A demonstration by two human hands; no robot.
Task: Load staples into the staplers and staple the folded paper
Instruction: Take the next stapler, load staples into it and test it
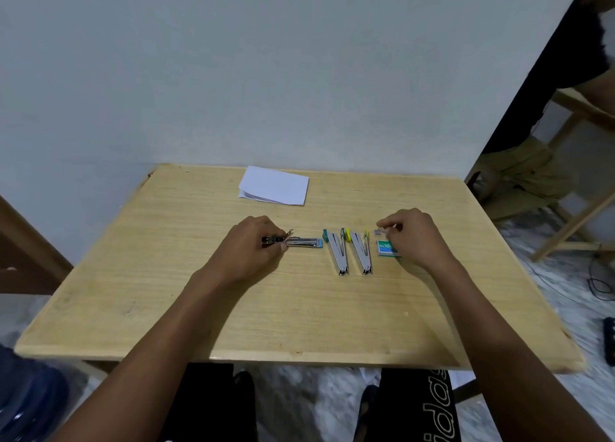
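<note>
Bare forearms reach out over the wooden surface (199, 308), where the left hand (256, 245) curls its fingers round the hinge end of a flat-lying stapler (303, 241) whose teal end points toward the right hand (414, 238). That right hand pinches a small grey strip of staples (379, 231) at its fingertips, with the green staple box (386, 248) just beside its fingers. Between the two hands lie a teal open stapler (336, 251) and a yellow open stapler (362, 251) side by side, while the folded paper (274, 186) sits beyond the left hand, well apart from it.
</note>
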